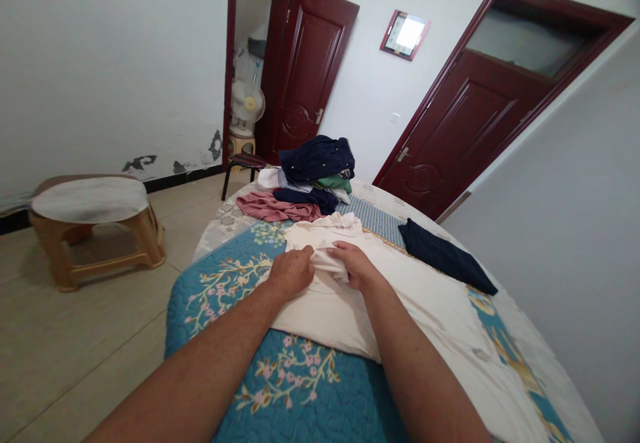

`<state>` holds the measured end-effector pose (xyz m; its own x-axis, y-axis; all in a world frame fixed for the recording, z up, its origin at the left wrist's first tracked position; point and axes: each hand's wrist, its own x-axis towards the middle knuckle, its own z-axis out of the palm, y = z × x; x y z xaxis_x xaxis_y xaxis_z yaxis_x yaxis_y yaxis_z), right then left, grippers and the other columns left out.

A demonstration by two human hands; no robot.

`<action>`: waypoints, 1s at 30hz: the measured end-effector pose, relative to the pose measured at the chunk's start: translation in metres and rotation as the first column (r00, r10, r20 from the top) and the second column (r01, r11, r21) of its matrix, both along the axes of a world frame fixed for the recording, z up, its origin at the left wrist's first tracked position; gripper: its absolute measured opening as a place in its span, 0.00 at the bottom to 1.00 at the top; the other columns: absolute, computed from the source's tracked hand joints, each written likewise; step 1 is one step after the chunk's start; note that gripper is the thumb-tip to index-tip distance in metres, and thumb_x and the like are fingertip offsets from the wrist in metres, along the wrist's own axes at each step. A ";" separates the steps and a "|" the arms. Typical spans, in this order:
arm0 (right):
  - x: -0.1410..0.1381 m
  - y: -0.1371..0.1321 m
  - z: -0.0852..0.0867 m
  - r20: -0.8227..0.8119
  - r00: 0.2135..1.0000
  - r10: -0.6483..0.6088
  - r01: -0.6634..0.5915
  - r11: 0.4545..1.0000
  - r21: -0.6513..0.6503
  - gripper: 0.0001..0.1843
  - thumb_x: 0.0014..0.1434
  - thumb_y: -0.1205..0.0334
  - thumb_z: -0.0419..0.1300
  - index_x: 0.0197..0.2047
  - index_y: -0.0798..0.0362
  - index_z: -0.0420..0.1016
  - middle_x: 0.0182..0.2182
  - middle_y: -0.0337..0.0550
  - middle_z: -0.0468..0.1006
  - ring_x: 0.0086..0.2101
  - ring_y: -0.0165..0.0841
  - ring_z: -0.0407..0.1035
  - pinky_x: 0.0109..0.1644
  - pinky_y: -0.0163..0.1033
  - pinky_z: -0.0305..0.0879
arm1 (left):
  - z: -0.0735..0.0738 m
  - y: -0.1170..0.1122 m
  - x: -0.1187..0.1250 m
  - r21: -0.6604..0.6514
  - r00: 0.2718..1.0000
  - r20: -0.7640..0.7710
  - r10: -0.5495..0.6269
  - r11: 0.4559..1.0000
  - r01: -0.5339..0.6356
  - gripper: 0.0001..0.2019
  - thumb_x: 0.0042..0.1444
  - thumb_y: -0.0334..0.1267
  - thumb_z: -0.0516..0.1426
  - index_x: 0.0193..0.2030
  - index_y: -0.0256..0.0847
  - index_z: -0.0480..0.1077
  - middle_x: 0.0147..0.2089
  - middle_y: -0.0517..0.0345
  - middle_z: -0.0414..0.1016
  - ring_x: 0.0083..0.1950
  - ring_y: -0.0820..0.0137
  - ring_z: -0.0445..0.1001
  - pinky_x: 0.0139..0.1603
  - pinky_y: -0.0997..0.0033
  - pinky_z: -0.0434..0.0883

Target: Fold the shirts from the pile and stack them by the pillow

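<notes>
A cream-coloured garment [425, 296] lies spread over a blue floral quilted cover [295, 369], its long part reaching toward the lower right. Near its far end, my left hand [294, 271] is closed on a fold of the cloth. My right hand [354, 264] pinches the same bunched part from the other side, thumb and fingers together. Between the two hands the fabric is lifted into a small gathered ridge. Exactly which part of the garment is gripped cannot be made out.
Behind the garment is a heap of clothes, with a navy garment [320, 159] on top and a pink one [280, 206] below. A folded dark garment [447, 256] lies to the right. A stool [93, 199] stands on the floor at left. Two dark red doors [317, 63] are beyond.
</notes>
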<state>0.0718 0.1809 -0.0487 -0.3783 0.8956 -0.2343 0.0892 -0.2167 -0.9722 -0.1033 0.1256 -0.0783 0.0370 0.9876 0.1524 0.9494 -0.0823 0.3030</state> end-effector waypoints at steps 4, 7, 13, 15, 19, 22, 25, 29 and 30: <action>0.002 0.001 -0.004 -0.006 0.998 0.055 -0.055 0.997 0.045 0.21 0.49 0.53 0.70 0.47 0.50 0.79 0.35 0.39 0.82 0.32 0.34 0.74 0.36 0.36 0.69 | 0.000 -0.001 0.001 -0.001 1.000 -0.004 0.028 1.000 -0.028 0.14 0.63 0.37 0.50 0.52 0.43 0.70 0.46 0.45 0.82 0.48 0.56 0.81 0.46 0.60 0.72; 0.005 0.004 -0.006 0.054 0.996 0.075 -0.082 0.986 0.143 0.22 0.52 0.54 0.67 0.51 0.49 0.81 0.40 0.40 0.83 0.37 0.35 0.75 0.39 0.37 0.69 | 0.001 -0.001 0.001 0.002 1.000 -0.002 0.031 1.000 -0.031 0.13 0.63 0.37 0.50 0.52 0.43 0.71 0.46 0.44 0.81 0.49 0.55 0.80 0.46 0.59 0.72; 0.005 -0.015 0.011 0.403 0.915 0.015 -0.228 0.842 0.488 0.12 0.58 0.53 0.64 0.39 0.52 0.81 0.32 0.38 0.80 0.33 0.32 0.70 0.38 0.35 0.65 | 0.004 -0.001 0.001 -0.012 0.999 0.015 0.039 0.999 -0.039 0.13 0.65 0.38 0.50 0.51 0.43 0.72 0.45 0.44 0.82 0.48 0.55 0.81 0.46 0.59 0.72; 0.008 -0.030 0.016 0.456 0.884 0.101 -0.354 0.781 0.514 0.11 0.59 0.54 0.64 0.39 0.52 0.81 0.33 0.38 0.80 0.33 0.32 0.70 0.39 0.35 0.65 | 0.005 -0.002 0.000 -0.016 0.999 0.037 0.032 0.999 -0.032 0.14 0.66 0.42 0.50 0.50 0.44 0.73 0.45 0.44 0.82 0.48 0.55 0.81 0.46 0.59 0.73; 0.023 -0.054 0.016 0.412 0.836 0.363 -0.519 0.768 0.376 0.11 0.63 0.54 0.61 0.37 0.51 0.81 0.33 0.40 0.81 0.34 0.33 0.73 0.40 0.36 0.67 | 0.006 -0.001 -0.001 -0.026 0.997 0.071 0.023 0.999 -0.021 0.15 0.66 0.40 0.49 0.53 0.46 0.73 0.46 0.46 0.83 0.48 0.56 0.81 0.47 0.60 0.72; 0.041 -0.054 0.011 0.405 0.848 0.342 -0.468 0.842 0.269 0.14 0.65 0.53 0.58 0.37 0.52 0.81 0.33 0.41 0.82 0.29 0.32 0.73 0.35 0.36 0.68 | 0.005 0.000 -0.002 -0.024 0.998 0.064 0.020 1.000 -0.018 0.17 0.63 0.34 0.49 0.55 0.47 0.73 0.47 0.48 0.83 0.49 0.58 0.81 0.48 0.62 0.72; 0.056 -0.043 0.008 0.547 0.829 0.113 -0.349 0.869 0.350 0.14 0.65 0.55 0.57 0.36 0.53 0.80 0.30 0.41 0.81 0.27 0.31 0.71 0.32 0.35 0.65 | 0.004 0.001 -0.003 -0.011 0.999 0.053 0.007 1.000 -0.006 0.18 0.64 0.34 0.48 0.55 0.47 0.73 0.46 0.47 0.83 0.49 0.57 0.81 0.46 0.62 0.72; 0.062 -0.031 0.004 0.634 0.700 -0.328 -0.207 0.757 0.620 0.14 0.63 0.52 0.60 0.45 0.52 0.81 0.36 0.44 0.82 0.35 0.35 0.74 0.41 0.37 0.65 | 0.004 0.001 -0.003 -0.006 0.999 0.036 0.011 1.000 -0.010 0.18 0.64 0.34 0.48 0.54 0.47 0.74 0.46 0.47 0.83 0.48 0.58 0.81 0.46 0.62 0.72; 0.060 -0.030 0.002 0.636 0.672 -0.381 -0.193 0.738 0.646 0.17 0.63 0.51 0.62 0.49 0.52 0.80 0.39 0.45 0.82 0.37 0.36 0.74 0.43 0.38 0.65 | 0.004 0.001 -0.002 -0.005 0.999 0.036 0.011 1.000 -0.011 0.17 0.64 0.35 0.48 0.53 0.47 0.74 0.46 0.47 0.83 0.48 0.58 0.81 0.46 0.63 0.72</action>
